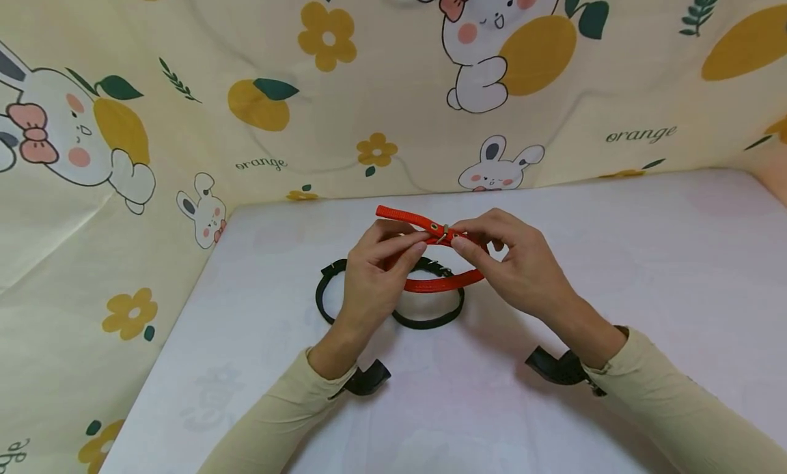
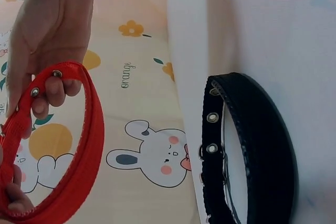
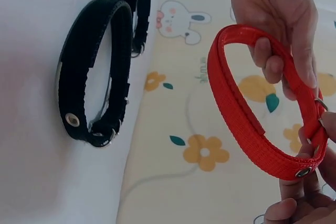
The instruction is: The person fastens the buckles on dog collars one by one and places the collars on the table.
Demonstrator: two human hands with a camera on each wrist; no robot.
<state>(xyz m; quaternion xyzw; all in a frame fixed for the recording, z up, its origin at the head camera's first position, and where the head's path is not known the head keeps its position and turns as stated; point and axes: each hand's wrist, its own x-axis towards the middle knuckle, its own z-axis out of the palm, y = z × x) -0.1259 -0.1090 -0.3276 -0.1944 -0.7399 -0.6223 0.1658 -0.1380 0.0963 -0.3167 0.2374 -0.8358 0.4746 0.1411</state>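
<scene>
A red collar [image 1: 436, 285] is held up in a loop between both hands, above the table. My left hand [image 1: 381, 272] pinches the strap left of its metal buckle [image 1: 444, 233]. On the other side, my right hand [image 1: 519, 262] pinches the strap close to the buckle. The strap's free end sticks out to the upper left. Metal eyelets show along the red collar [image 2: 94, 135] in the left wrist view. Two black collars [image 1: 427, 322] lie looped on the table beneath; the left hand partly hides them.
A white cloth covers the table [image 1: 645, 269]. Behind and to the left hangs a cream curtain [image 1: 393, 105] printed with rabbits, oranges and flowers. Black devices [image 1: 369, 378] are worn at both wrists.
</scene>
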